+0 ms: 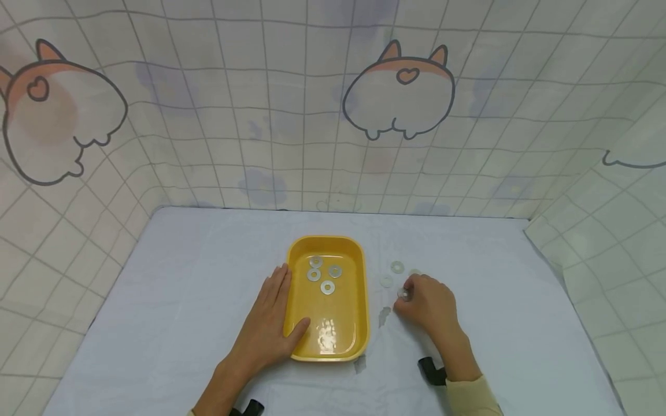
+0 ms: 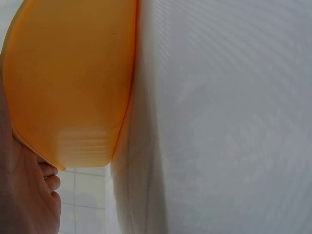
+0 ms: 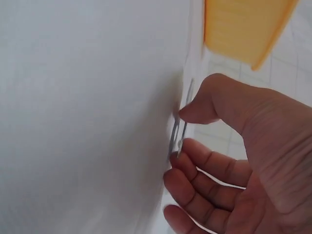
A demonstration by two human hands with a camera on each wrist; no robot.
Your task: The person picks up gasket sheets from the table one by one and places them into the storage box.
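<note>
My left hand [image 1: 267,329] rests along the left rim of a yellow tray [image 1: 361,323], its fingers straight and its thumb lying over the rim; the left wrist view shows the tray's outer wall [image 2: 73,83] beside the palm. Inside the tray, towards its far end, several flat metal washers [image 1: 328,287] lie flat. To the right of the tray, my right hand [image 1: 429,303] pinches a washer [image 3: 189,95] between thumb and fingertips, tilted and just at the cloth. Another thin dark edge shows beside it; I cannot tell whether it is a second washer.
Loose pale washers [image 1: 398,267] lie on the white cloth [image 1: 208,271] between tray and right hand. Grey patches [image 1: 384,316] mark the cloth near the tray's right side. A patterned curtain [image 1: 312,115] stands behind and at both sides of the table.
</note>
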